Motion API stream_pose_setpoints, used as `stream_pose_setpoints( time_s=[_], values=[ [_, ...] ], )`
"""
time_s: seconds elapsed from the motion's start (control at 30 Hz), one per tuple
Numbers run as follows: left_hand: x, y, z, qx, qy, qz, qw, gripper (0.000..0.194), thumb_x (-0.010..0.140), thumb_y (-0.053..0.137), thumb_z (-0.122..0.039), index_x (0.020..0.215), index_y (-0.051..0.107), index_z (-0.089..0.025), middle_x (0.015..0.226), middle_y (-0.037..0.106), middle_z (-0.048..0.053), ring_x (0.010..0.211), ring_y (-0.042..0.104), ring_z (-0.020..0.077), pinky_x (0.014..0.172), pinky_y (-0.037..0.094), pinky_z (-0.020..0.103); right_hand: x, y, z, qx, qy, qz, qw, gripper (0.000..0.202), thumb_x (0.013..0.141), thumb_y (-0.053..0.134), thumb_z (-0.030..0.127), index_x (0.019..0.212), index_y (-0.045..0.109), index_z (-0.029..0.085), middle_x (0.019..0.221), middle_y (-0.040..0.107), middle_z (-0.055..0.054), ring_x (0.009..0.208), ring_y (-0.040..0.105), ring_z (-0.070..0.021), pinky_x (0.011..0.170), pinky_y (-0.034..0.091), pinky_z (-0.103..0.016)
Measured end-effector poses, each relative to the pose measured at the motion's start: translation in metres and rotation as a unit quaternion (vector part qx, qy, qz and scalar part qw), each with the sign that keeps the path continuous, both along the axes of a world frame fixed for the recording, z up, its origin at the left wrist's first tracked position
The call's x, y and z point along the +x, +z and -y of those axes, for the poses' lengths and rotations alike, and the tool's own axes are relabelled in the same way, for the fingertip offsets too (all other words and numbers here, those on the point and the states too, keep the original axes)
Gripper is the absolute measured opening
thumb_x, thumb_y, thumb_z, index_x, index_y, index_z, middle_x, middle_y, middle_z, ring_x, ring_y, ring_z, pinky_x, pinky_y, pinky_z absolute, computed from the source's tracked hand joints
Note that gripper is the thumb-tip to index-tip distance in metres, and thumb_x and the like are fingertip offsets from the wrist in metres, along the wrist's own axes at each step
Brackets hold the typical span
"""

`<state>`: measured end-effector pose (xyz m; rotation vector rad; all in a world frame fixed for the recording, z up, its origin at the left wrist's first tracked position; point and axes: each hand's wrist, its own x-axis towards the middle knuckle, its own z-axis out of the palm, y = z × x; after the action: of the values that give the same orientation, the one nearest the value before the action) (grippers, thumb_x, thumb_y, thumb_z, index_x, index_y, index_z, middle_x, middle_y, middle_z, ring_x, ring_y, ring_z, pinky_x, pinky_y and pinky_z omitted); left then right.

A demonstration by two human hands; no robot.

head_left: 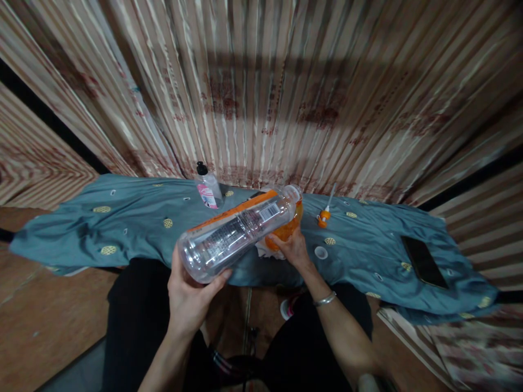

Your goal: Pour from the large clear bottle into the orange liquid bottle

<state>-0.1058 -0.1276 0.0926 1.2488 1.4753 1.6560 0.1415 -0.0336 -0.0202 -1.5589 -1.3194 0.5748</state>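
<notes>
My left hand [192,296] is closed around the base of a large clear plastic bottle [237,234] with an orange-edged label and barcode. The bottle is tilted, its neck pointing up and right over the top of an orange bottle [281,235]. Whether the two mouths touch, I cannot tell. My right hand [295,250] grips the orange bottle, which stands on a crumpled white tissue [269,252]. To the right of this hand lie an orange pump top [323,218] with a thin tube and a small round translucent cap [321,252].
A clear bottle [208,190] with a black cap and pink label stands at the back left. A dark phone [424,261] lies on the right of the blue-green cloth [139,228]. Striped curtains [261,98] hang behind the narrow table.
</notes>
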Motion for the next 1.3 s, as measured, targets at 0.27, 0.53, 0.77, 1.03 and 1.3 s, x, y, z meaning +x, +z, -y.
stream_pose_setpoints(
  time_s=[0.27,0.53,0.77,1.03,1.3],
  values=[
    [-0.0001,0.0012,0.0005,-0.003,-0.003,0.0,1.0,0.093,0.05,0.1,-0.041,0.133,0.065,-0.014,0.123,0.077,0.016,0.113,0.077,0.0354,0.097,0.064,0.042,0.0004,-0.0009,0.0004,0.005,0.001,0.013,1.0,0.084,0.069,0.083,0.057,0.137,0.057,0.017,0.123,0.079,-0.016,0.111,0.077,-0.0359,0.097,0.063,-0.051],
    [-0.0008,-0.003,0.0002,0.001,0.009,0.003,1.0,0.096,0.049,0.1,-0.037,0.135,0.064,-0.013,0.125,0.078,0.016,0.114,0.077,0.0341,0.098,0.063,0.041,0.0005,-0.0062,-0.0013,0.023,0.0,0.008,1.0,0.084,0.069,0.084,0.057,0.138,0.056,0.018,0.128,0.078,-0.016,0.114,0.077,-0.0353,0.1,0.063,-0.051],
    [-0.0001,0.0015,0.0012,0.005,0.001,-0.002,1.0,0.094,0.05,0.1,-0.035,0.135,0.065,-0.014,0.124,0.078,0.016,0.113,0.078,0.0345,0.097,0.064,0.041,-0.0001,-0.0041,-0.0007,0.031,0.002,0.01,0.999,0.084,0.07,0.082,0.061,0.137,0.056,0.016,0.125,0.078,-0.018,0.112,0.077,-0.0367,0.1,0.062,-0.054],
    [0.0006,0.001,0.0008,0.01,0.008,0.007,1.0,0.096,0.049,0.1,-0.034,0.136,0.065,-0.012,0.125,0.078,0.017,0.113,0.078,0.0343,0.094,0.064,0.039,0.0001,-0.004,-0.0002,0.024,0.002,-0.003,1.0,0.083,0.071,0.083,0.058,0.139,0.057,0.018,0.122,0.078,-0.015,0.11,0.078,-0.035,0.097,0.063,-0.049],
    [0.0005,0.0016,0.0017,0.004,0.012,0.004,1.0,0.098,0.049,0.1,-0.036,0.138,0.063,-0.013,0.126,0.077,0.017,0.113,0.078,0.0341,0.095,0.064,0.039,0.0001,-0.0064,-0.0016,0.025,-0.007,0.011,1.0,0.083,0.07,0.081,0.064,0.135,0.056,0.018,0.123,0.078,-0.016,0.112,0.077,-0.0357,0.099,0.062,-0.053]
  ],
)
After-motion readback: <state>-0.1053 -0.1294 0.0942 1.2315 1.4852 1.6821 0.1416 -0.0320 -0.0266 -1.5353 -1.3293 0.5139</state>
